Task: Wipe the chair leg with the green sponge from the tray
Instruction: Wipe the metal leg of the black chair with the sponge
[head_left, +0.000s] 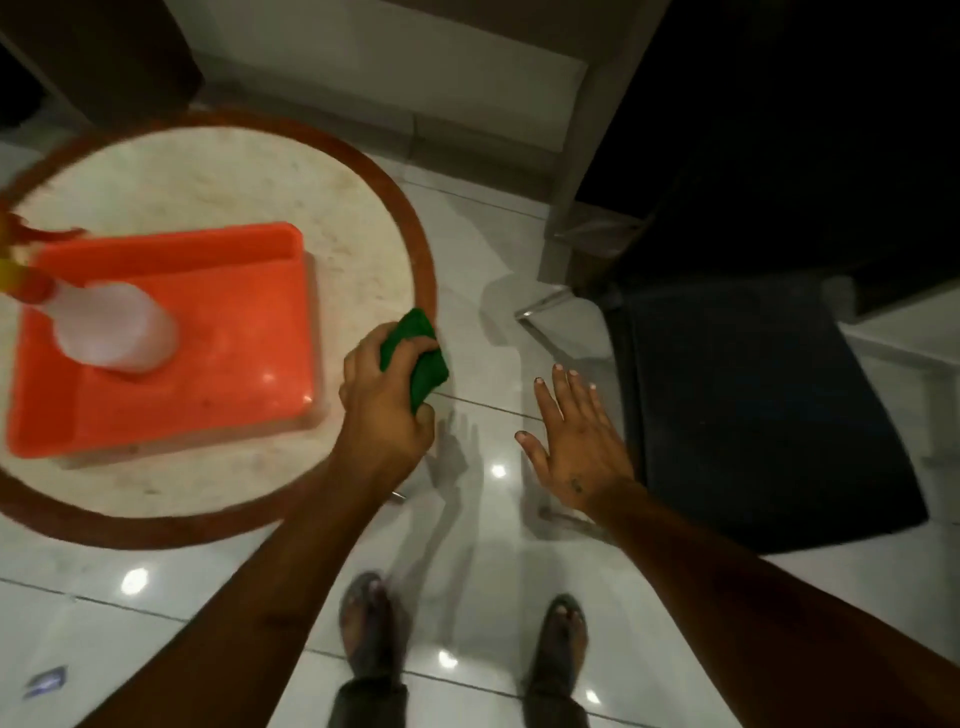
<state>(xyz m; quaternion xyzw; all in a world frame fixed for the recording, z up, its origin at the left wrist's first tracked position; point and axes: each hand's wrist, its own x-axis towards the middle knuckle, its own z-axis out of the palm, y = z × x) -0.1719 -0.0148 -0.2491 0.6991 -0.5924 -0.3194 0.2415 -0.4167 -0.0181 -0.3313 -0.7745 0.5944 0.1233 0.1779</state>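
My left hand (382, 395) grips the green sponge (418, 353) just off the right edge of the round table, beside the orange tray (270, 254). To its right my right hand (574, 441) hovers over the floor with fingers spread, holding nothing. A dark chair (748, 395) stands at the right, its seat close to my right hand. A thin metal chair leg (543, 304) shows near the seat's far left corner, and another metal leg (566, 518) lies under my right wrist.
A white spray bottle (114, 332) with a red top stands in the tray. The round marble table (332, 171) has a brown wooden rim. Glossy white floor tiles (483, 249) lie between table and chair. My two feet show at the bottom.
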